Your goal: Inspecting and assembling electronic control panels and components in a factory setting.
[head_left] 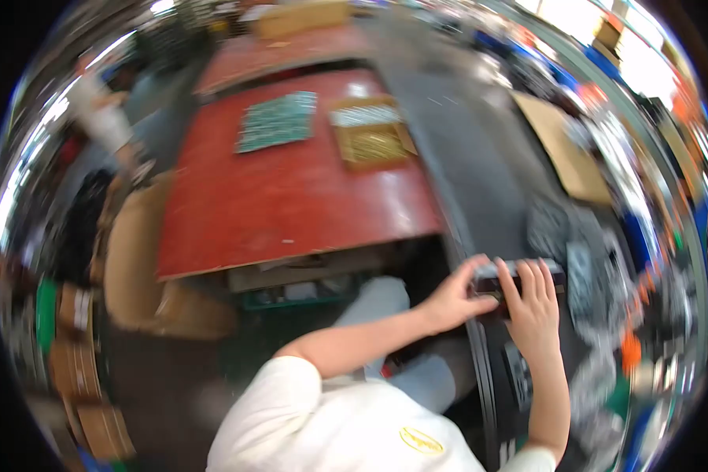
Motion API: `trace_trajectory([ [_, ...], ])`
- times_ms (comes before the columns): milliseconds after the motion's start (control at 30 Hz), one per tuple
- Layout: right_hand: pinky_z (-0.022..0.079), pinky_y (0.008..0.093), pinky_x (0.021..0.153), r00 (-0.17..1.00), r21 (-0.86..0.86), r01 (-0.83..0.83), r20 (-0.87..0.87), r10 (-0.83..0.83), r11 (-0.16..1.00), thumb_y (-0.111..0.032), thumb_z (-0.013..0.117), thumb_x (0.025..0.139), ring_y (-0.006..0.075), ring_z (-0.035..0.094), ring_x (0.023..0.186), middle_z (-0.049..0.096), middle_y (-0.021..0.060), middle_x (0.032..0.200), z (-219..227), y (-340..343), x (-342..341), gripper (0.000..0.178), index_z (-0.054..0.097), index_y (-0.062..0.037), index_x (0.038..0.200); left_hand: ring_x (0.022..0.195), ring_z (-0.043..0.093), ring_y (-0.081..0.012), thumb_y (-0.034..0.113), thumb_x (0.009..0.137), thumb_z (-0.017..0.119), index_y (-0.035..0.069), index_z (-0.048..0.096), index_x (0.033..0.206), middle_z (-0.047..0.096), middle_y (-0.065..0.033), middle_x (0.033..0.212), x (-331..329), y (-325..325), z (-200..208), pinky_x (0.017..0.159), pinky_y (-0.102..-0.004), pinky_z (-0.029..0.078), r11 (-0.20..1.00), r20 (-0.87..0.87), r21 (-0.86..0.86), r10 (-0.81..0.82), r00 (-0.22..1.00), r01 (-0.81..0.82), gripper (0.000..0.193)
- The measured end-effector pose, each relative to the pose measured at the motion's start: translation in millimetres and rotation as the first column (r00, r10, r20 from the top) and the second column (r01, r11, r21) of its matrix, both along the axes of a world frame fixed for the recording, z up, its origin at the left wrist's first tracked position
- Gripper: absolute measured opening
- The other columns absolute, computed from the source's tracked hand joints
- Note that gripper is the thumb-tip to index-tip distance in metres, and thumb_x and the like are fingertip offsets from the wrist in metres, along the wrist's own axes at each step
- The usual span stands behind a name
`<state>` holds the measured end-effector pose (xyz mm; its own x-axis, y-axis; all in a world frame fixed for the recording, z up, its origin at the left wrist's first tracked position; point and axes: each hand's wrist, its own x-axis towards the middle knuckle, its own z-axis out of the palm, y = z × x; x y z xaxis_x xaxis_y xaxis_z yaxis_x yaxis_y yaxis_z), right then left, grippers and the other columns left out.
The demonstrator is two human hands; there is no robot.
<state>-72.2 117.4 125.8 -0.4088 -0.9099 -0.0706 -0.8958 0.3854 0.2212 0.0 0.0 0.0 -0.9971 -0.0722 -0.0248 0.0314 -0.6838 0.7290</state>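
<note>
Both my hands are over the dark bench (480,126) on my right, gripping a small black oblong part (489,285) with a greyish top edge. My left hand (455,299) pinches its left end between thumb and fingers. Laid across its top and right side are the fingers of my right hand (533,303), which hide much of it. Blur keeps me from telling the part's exact kind. Beyond my right hand lie grey plastic-wrapped pieces (580,275). A dark flat piece with light markings (519,376) rests on the bench beside my right forearm.
Left of the bench stands a red table (291,204) bearing a green patterned sheet of pieces (278,122) and an open cardboard box (374,141). Cardboard (138,252) leans at its left side. A person (102,110) stands far left. Clear plastic bags (594,385) lie right.
</note>
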Motion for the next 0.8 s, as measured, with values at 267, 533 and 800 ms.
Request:
trace_trajectory([
  [267, 0.02, 0.052, 0.108, 0.96, -0.194, 0.06, 0.282, -0.003, 0.979, -0.022, 0.079, 0.056, 0.0364, 0.029, 0.131, 0.037, 0.0185, 0.137, -119, -124, -66, 0.089, 0.037, 0.0019, 0.131, 0.099, 0.052, -0.0178, 0.023, 0.078, 0.072, 0.003, 0.026, 0.134, 0.048, -0.012, 0.112, -60, -141, -91, 0.071, -0.0322, 0.05, 0.957, 0.28, -0.288, 0.128, 0.952, -0.044, 0.075],
  [533, 0.041, 0.0444, 0.091, 0.976, -0.367, -0.018, 0.193, 0.096, 0.93, -0.003, 0.062, 0.071, 0.0336, 0.052, 0.102, 0.054, 0.0151, 0.103, -90, -111, -58, 0.028, 0.059, 0.0022, 0.099, 0.114, 0.045, -0.0245, 0.039, 0.079, 0.069, 0.012, 0.03, 0.13, 0.042, -0.0073, 0.125, -89, -134, -92, 0.089, -0.0559, 0.041, 0.985, 0.387, 0.09, -0.173, 0.906, 0.15, 0.07],
  [800, 0.046, 0.0358, 0.067, 0.978, -0.051, -0.182, -0.113, 0.175, 0.982, -0.008, 0.057, 0.069, 0.0266, 0.053, 0.075, 0.051, 0.0099, 0.076, -91, -136, -75, 0.007, 0.051, -0.0045, 0.069, 0.101, 0.053, -0.0176, 0.037, 0.074, 0.074, 0.009, 0.036, 0.12, 0.048, -0.0052, 0.11, -93, -127, -99, 0.075, -0.0388, 0.053, 0.985, 0.282, -0.131, -0.075, 0.956, 0.116, 0.066],
])
